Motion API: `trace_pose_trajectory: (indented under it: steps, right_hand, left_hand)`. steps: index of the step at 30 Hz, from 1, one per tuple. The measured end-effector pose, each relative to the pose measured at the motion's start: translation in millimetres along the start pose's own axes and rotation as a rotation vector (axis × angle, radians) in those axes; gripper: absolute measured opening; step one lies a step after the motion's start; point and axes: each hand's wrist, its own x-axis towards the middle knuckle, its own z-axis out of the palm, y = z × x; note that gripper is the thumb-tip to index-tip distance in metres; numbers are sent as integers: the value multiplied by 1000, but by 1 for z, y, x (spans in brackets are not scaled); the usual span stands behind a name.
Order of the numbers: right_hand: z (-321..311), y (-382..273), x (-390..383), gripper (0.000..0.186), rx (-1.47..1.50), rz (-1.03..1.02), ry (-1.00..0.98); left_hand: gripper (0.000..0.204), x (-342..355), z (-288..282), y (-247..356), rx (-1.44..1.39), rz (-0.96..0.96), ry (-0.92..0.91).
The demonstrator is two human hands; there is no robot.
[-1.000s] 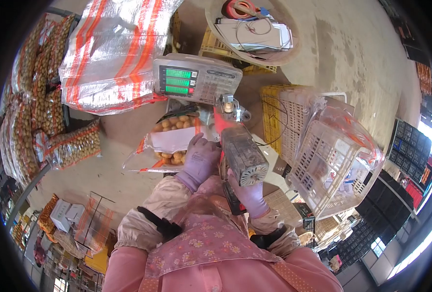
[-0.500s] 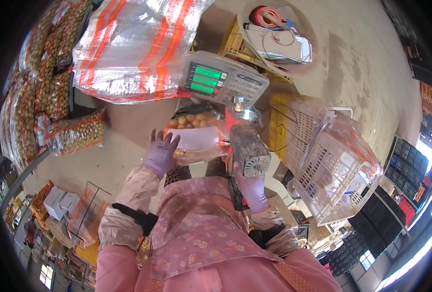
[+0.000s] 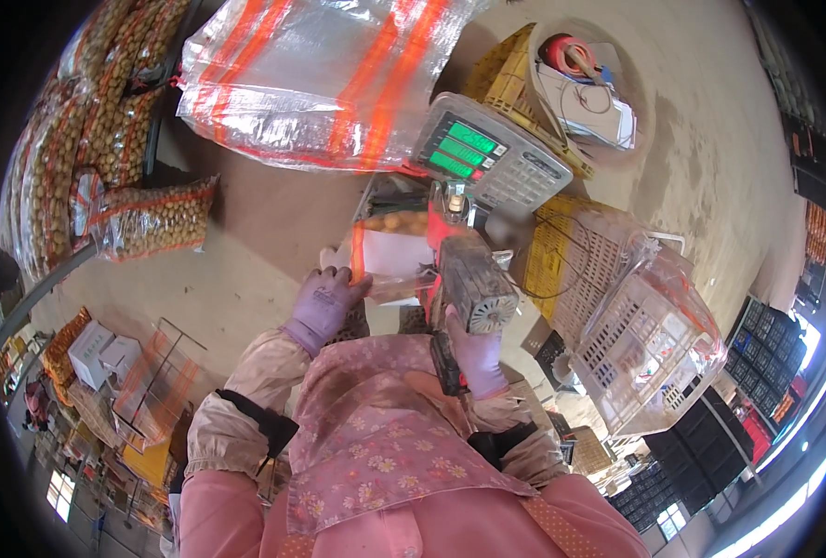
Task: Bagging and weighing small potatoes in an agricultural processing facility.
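Note:
My right hand [image 3: 476,353], in a pale purple glove, is wrapped round the handle of a handheld bag sewing machine [image 3: 476,284] with a dusty grey motor housing and red parts. The machine's head covers the right end of a clear bag [image 3: 359,249] with an orange stripe, which holds round yellowish produce [image 3: 403,221] and has a white label sheet [image 3: 397,254]. At the bag's near left corner, my left hand [image 3: 324,302], gloved alike, has its fingers curled and closed on the plastic. Beyond the machine is a weighing scale's display panel [image 3: 492,153] with green screens.
A large clear sack with orange stripes [image 3: 320,84] spreads at the far left. Filled produce bags [image 3: 152,219] are stacked left. Yellow crates [image 3: 561,251] and a white basket [image 3: 650,344] stand at the right. Behind the scale, a round-topped container [image 3: 608,84] holds papers and tape.
My left hand has gone from spread fingers over the bag's left side to gripping its near left corner. The view has shifted, so the scale and sack appear further right.

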Motion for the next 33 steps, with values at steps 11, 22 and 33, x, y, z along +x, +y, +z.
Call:
trace_pose_trajectory:
  steps: [11, 22, 33]
  right_hand:
    - [61, -3, -28, 41, 90, -3, 9]
    - [102, -44, -42, 36, 163, 4, -183]
    - [132, -57, -46, 29, -256, -356, -232]
  left_hand:
    - [37, -21, 16, -13, -142, 2, 86]
    - [36, -48, 17, -28, -327, -68, 198]
    - [30, -106, 28, -50, -891, -111, 599]
